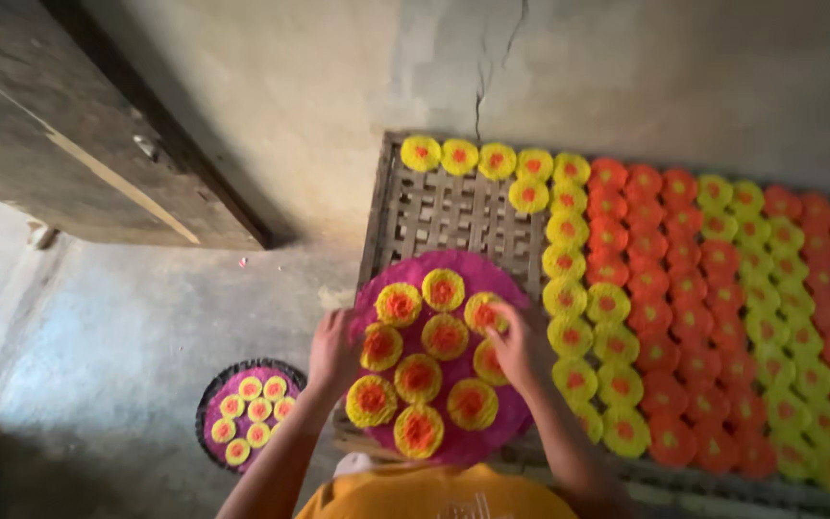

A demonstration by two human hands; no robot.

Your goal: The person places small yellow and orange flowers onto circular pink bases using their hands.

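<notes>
- An orange shirt (434, 495) fills the bottom edge, both forearms reaching forward.
- The round pink tray (453, 444) is held level over the woven rack's (444, 211) near edge; being round, it has no long axis.
- Left hand (330, 351) grips its left rim; right hand (511, 348) rests fingers on a yellow-orange disc (485, 312).
- A second tray (247, 413) sits on the grey concrete floor (117, 327), by a cracked wall (492, 67).
</notes>
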